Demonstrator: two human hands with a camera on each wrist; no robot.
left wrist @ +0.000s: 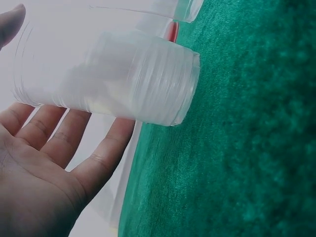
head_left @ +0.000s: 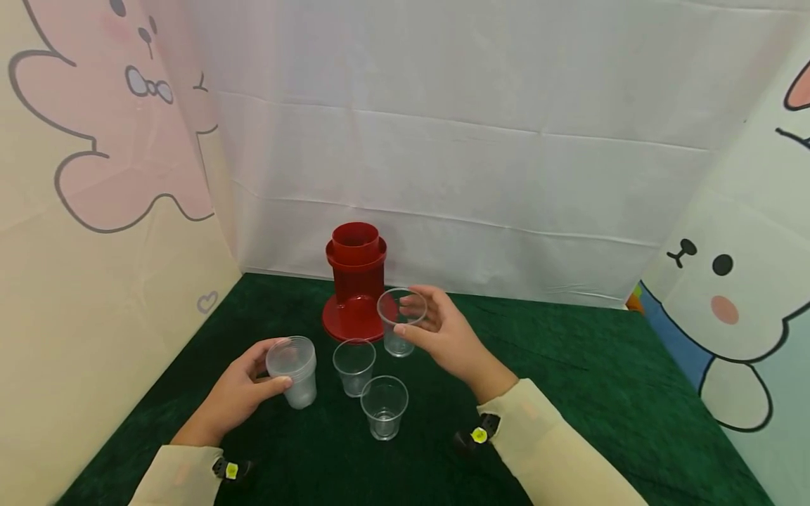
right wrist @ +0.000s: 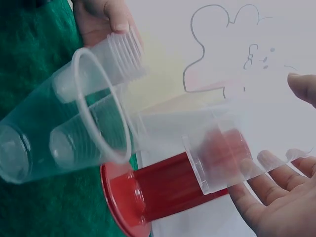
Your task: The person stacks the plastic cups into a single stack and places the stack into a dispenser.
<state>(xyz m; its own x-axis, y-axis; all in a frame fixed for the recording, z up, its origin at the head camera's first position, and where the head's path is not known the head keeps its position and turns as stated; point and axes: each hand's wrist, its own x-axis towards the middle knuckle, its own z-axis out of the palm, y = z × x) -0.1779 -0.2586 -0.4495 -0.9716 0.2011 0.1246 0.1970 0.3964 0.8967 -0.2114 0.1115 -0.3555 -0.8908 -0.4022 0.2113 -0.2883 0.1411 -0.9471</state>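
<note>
My left hand (head_left: pixel 237 393) holds a stack of nested clear plastic cups (head_left: pixel 300 386), thumb on the near side and fingers behind. In the left wrist view the stacked cups (left wrist: pixel 158 81) show several ridged layers. My right hand (head_left: pixel 452 344) has its thumb and fingers around a single clear plastic cup (head_left: pixel 399 343), beside the base of a red stand (head_left: pixel 359 281). Between the hands, one clear cup (head_left: pixel 354 379) stands upright on the cloth, with another clear cup (head_left: pixel 384 420) nearer to me.
Green cloth (head_left: pixel 569 393) covers the table. A white curtain (head_left: pixel 468 169) hangs behind it, with a cartoon-printed panel (head_left: pixel 126 295) on the left and another printed panel (head_left: pixel 753 246) on the right. The red stand has a round base and an open tube top.
</note>
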